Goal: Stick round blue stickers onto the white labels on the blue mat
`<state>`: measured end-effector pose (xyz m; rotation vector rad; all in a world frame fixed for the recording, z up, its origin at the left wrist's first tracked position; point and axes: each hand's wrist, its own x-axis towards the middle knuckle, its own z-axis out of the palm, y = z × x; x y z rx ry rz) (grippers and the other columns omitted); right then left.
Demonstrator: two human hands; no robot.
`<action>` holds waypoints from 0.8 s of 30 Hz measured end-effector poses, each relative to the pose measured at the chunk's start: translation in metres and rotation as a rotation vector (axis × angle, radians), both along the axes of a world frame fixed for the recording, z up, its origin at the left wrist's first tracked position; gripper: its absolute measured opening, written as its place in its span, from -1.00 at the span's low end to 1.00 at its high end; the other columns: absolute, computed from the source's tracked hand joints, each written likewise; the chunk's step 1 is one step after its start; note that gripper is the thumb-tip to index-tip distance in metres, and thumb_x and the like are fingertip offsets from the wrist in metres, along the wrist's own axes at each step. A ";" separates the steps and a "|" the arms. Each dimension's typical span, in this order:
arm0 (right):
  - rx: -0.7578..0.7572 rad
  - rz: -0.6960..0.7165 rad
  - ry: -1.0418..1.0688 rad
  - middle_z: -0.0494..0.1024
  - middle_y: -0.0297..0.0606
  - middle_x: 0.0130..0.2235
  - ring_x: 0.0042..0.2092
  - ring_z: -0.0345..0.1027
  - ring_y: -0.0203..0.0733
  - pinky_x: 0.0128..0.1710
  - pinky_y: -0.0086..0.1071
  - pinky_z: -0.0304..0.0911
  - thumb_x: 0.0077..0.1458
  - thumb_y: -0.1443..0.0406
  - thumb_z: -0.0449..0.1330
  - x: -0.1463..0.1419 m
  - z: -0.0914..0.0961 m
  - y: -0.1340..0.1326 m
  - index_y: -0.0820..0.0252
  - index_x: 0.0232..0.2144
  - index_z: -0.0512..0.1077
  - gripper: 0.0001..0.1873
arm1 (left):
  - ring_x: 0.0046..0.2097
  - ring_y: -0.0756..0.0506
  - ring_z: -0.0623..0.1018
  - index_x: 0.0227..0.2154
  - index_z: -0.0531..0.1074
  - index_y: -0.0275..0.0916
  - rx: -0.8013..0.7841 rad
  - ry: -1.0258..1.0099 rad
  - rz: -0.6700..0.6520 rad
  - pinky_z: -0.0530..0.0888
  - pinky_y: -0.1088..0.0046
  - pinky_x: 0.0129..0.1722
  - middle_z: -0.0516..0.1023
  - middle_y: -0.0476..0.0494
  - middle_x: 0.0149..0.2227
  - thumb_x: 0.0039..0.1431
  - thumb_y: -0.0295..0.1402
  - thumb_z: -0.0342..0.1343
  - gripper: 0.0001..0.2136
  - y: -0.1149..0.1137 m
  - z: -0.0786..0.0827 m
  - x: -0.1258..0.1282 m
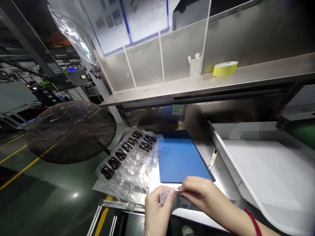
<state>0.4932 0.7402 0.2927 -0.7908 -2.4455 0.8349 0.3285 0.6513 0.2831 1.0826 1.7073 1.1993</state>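
Observation:
My left hand (pixel 157 209) and my right hand (pixel 201 195) meet at the table's near edge, both pinched on a small flat piece in a clear wrapper (pixel 172 198); it has a pale printed face. Just beyond them lies a blue mat (pixel 180 157). To the left of the mat sits a clear plastic tray (pixel 130 164) with several black parts in its pockets. A red band circles my right wrist.
A white tray (pixel 265 164) fills the right side. A small white pen-like tool (pixel 213 159) lies beside the mat. A yellow tape roll (pixel 225 68) and a white holder (pixel 194 65) stand on the shelf. A wire fan guard (pixel 71 131) is at left.

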 end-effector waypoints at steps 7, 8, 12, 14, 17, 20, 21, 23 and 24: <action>0.553 0.012 0.088 0.45 -0.31 -0.51 -0.50 0.24 -0.25 -0.50 -0.37 0.06 0.42 0.36 -0.08 -0.003 -0.008 -0.008 0.19 -0.45 0.38 -0.60 | -0.40 -0.09 0.42 -0.50 0.54 -0.30 -0.011 -0.150 0.075 0.36 0.40 -0.35 0.51 -0.11 -0.51 0.09 0.02 0.20 -0.59 0.006 -0.006 -0.006; 0.586 0.023 0.096 0.47 -0.31 -0.49 -0.49 0.25 -0.24 -0.49 -0.35 0.05 0.41 0.39 -0.07 -0.002 -0.008 -0.010 0.20 -0.40 0.40 -0.65 | -0.41 -0.06 0.39 -0.51 0.52 -0.30 -0.014 -0.175 0.090 0.35 0.41 -0.37 0.46 -0.07 -0.53 0.06 0.04 0.22 -0.58 0.006 -0.008 -0.007; 0.508 0.047 0.067 0.53 -0.32 -0.40 -0.42 0.32 -0.20 -0.43 -0.34 0.07 0.40 0.38 -0.02 0.002 -0.010 -0.011 0.16 -0.22 0.42 -0.78 | -0.42 -0.01 0.35 -0.49 0.48 -0.29 -0.016 -0.278 0.135 0.32 0.46 -0.38 0.39 0.02 -0.53 0.04 0.05 0.25 -0.58 0.008 -0.017 -0.010; 0.442 0.008 0.022 0.51 -0.33 -0.41 -0.41 0.32 -0.20 -0.42 -0.36 0.10 0.40 0.34 -0.01 0.004 -0.012 -0.009 0.14 -0.31 0.39 -0.77 | -0.41 0.00 0.37 -0.47 0.49 -0.28 -0.011 -0.318 0.149 0.34 0.48 -0.37 0.43 0.02 -0.51 0.04 0.04 0.26 -0.59 0.009 -0.022 -0.011; 0.511 -0.043 0.008 0.43 -0.36 -0.50 -0.47 0.23 -0.22 -0.46 -0.37 0.04 0.40 0.37 -0.05 0.006 -0.016 -0.006 0.14 -0.47 0.29 -0.65 | -0.43 0.01 0.39 -0.48 0.49 -0.28 0.001 -0.369 0.166 0.36 0.51 -0.38 0.46 0.01 -0.52 0.01 0.03 0.29 -0.59 0.010 -0.028 -0.011; 0.607 -0.048 0.028 0.39 -0.37 -0.53 -0.50 0.15 -0.23 -0.48 -0.34 -0.03 0.39 0.40 -0.07 0.007 -0.017 -0.008 0.15 -0.50 0.28 -0.62 | -0.47 0.01 0.44 -0.48 0.48 -0.29 0.001 -0.424 0.167 0.39 0.50 -0.42 0.53 -0.04 -0.55 0.03 0.03 0.27 -0.59 0.013 -0.032 -0.010; 0.625 -0.047 0.025 0.39 -0.37 -0.52 -0.51 0.15 -0.23 -0.48 -0.33 -0.04 0.40 0.40 -0.06 0.008 -0.017 -0.009 0.15 -0.49 0.29 -0.63 | -0.49 0.00 0.45 -0.47 0.48 -0.29 -0.001 -0.438 0.172 0.39 0.50 -0.44 0.55 -0.06 -0.56 0.04 0.03 0.27 -0.59 0.013 -0.032 -0.010; 0.641 -0.037 0.021 0.41 -0.36 -0.51 -0.50 0.16 -0.23 -0.47 -0.32 -0.05 0.41 0.38 -0.07 0.009 -0.014 -0.013 0.16 -0.47 0.30 -0.63 | -0.52 0.00 0.46 -0.47 0.47 -0.29 0.005 -0.453 0.194 0.39 0.51 -0.47 0.59 -0.10 -0.56 0.06 0.02 0.26 -0.60 0.015 -0.033 -0.010; 0.643 -0.028 0.027 0.42 -0.36 -0.50 -0.50 0.17 -0.23 -0.47 -0.32 -0.05 0.41 0.38 -0.08 0.011 -0.012 -0.014 0.16 -0.45 0.32 -0.64 | -0.53 0.01 0.46 -0.48 0.46 -0.28 0.011 -0.454 0.209 0.39 0.52 -0.49 0.59 -0.11 -0.56 0.05 0.02 0.27 -0.60 0.015 -0.034 -0.010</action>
